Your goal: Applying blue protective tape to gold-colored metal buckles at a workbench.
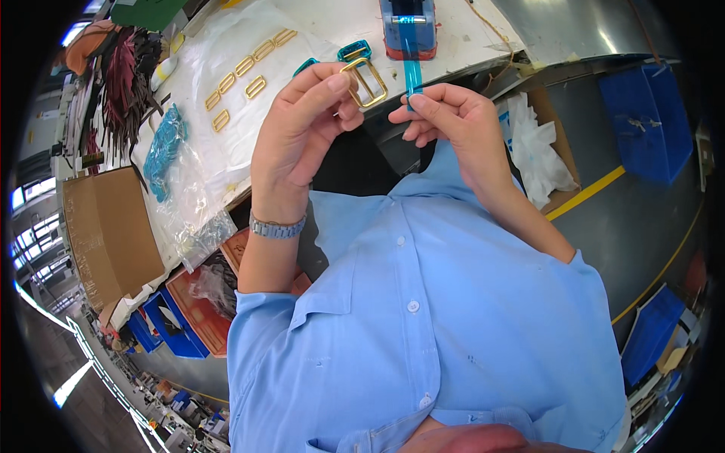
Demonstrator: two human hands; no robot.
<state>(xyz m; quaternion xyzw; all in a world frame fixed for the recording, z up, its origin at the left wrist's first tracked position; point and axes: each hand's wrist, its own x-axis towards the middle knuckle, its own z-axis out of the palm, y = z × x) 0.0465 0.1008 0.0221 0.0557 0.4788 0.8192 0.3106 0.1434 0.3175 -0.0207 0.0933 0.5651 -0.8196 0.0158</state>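
My left hand (316, 102) pinches a gold rectangular buckle (375, 81) with a centre bar, holding it up above the table's front edge. To its right, my right hand (453, 113) has thumb and finger closed on the free end of a blue tape strip (412, 74). The strip runs down from a blue tape dispenser (408, 26) at the back of the table. Two blue-wrapped buckles lie behind my left hand; the clearer one is this wrapped buckle (354, 50). Several bare gold buckles (244, 66) rest in a row on white sheeting, left of my left hand.
A clear bag of blue pieces (164, 151) lies on the table's left, near dark strips (124, 83) and a cardboard box (113, 234). White plastic bags (540, 155) fill a carton at right. Blue bins (646, 121) stand on the floor.
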